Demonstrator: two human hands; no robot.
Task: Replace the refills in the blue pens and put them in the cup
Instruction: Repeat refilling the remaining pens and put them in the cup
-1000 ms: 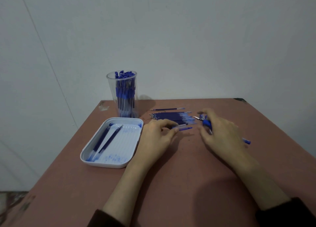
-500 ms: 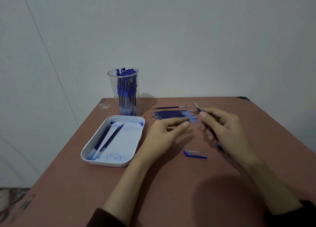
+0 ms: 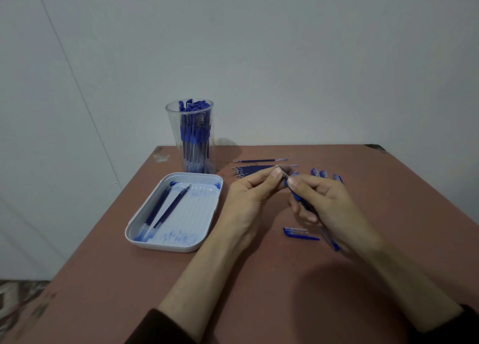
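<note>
My right hand (image 3: 329, 203) grips a blue pen (image 3: 302, 201) that slants from my palm up to the left, its rear end showing below my wrist. My left hand (image 3: 250, 198) pinches the pen's metal tip (image 3: 282, 171) between thumb and forefinger. The pen's blue cap (image 3: 299, 233) lies on the table just below my hands. A row of fresh blue refills (image 3: 255, 170) lies behind my hands. The clear cup (image 3: 190, 136), full of capped blue pens, stands at the back left.
A white tray (image 3: 207, 214) with two used refills (image 3: 166, 209) and blue ink smears sits left of my left hand. Several blue pens (image 3: 324, 174) lie behind my right hand. The brown table (image 3: 259, 279) ends at a grey wall.
The cap came off and now lies on the table. My right hand raised the pen toward the middle, and my left hand moved from the refills onto the pen's tip.
</note>
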